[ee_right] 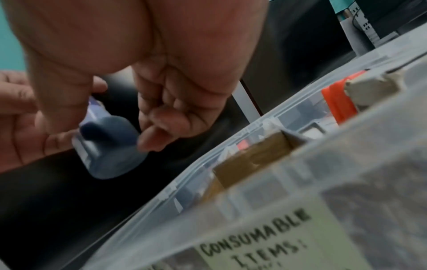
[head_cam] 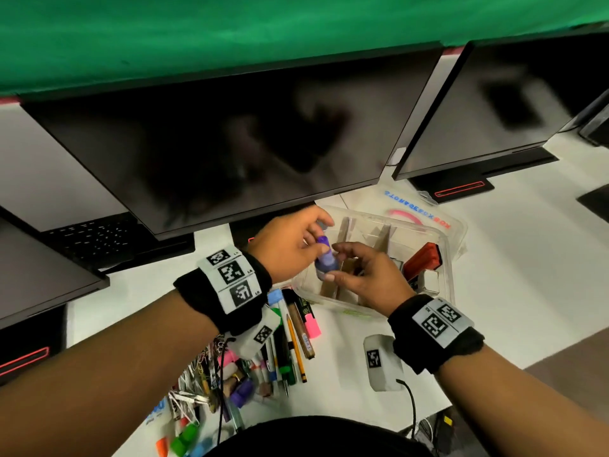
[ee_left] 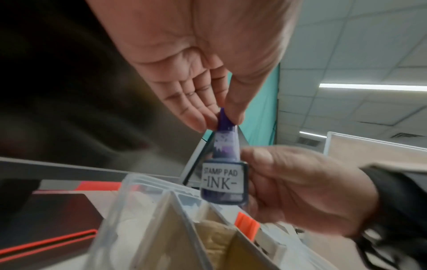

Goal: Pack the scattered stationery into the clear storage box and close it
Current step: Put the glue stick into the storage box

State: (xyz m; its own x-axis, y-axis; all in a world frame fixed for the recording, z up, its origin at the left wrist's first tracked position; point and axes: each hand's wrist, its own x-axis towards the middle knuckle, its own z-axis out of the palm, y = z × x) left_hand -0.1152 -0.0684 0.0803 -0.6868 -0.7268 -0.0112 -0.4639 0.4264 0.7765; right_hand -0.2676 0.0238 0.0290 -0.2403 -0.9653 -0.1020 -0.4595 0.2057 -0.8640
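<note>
I have a small purple bottle with a white "STAMP PAD INK" label (ee_left: 221, 180) held between both hands above the near-left part of the clear plastic storage box with cardboard dividers (head_cam: 441, 285). My left hand (head_cam: 290, 245) pinches its pointed purple cap between thumb and fingertips; my right hand (head_cam: 365, 275) grips the body from the side, thumb in front. From my right wrist the bottle is blurred and my palm covers its top. The box lid lies open behind, its lettering upside down. A red and black block (head_cam: 423, 262) sits in a right compartment, partly hidden. The pile of pens, markers and clips (head_cam: 263, 357) on the white desk (head_cam: 510, 275) is partly hidden under my left wrist.
</note>
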